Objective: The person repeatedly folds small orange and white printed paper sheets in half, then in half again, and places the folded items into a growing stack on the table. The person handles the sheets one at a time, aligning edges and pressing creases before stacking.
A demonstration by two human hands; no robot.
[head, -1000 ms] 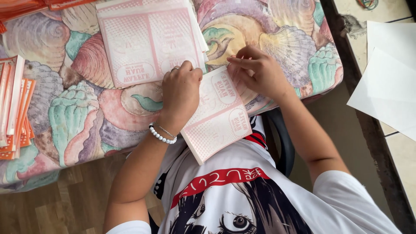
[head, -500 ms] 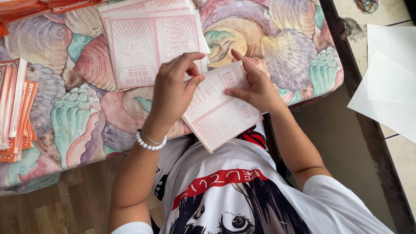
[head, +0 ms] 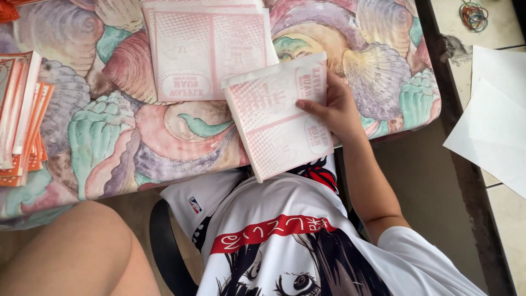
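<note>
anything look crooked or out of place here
Only small things. The pink printed sheet under the right hand lies tilted, its lower end hanging off the shell-patterned cushion. The stack of pink sheets above it lies nearly straight. The orange stack at the left edge is fanned unevenly. No tears or spills show.

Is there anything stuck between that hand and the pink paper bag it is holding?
No. The right hand grips the pink paper bag directly at its right edge, fingers on the paper. Nothing shows between them. The left hand is out of view.
</note>
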